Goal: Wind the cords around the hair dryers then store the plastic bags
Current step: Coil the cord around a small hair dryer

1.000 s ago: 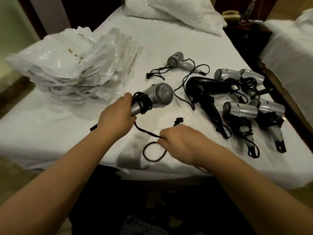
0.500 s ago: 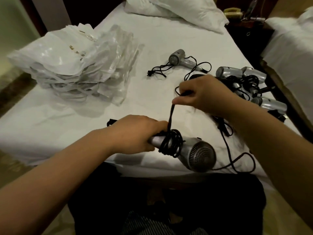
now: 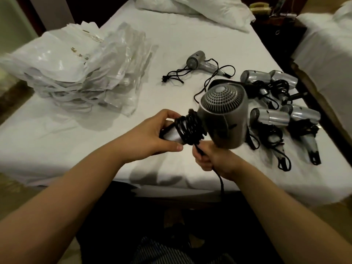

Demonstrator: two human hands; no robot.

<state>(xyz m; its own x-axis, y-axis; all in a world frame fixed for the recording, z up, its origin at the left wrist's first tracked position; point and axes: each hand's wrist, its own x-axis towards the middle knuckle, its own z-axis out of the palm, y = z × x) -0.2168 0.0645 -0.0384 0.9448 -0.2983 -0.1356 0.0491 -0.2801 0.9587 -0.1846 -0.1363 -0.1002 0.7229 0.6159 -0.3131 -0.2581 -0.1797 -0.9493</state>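
The left hand (image 3: 152, 136) is clamped round the handle of a grey, round-grilled plastic hair dryer (image 3: 223, 113), held above the near edge of the white-sheeted bed (image 3: 171, 40). The right hand (image 3: 213, 157), just below the dryer's barrel, is closed on its thin black cord (image 3: 190, 128), already coiled several times round the handle. To finish well, I judge each turn should be kept taut and laid beside the last. The crumpled white plastic bags (image 3: 76, 67) lie heaped far left of the dryer.
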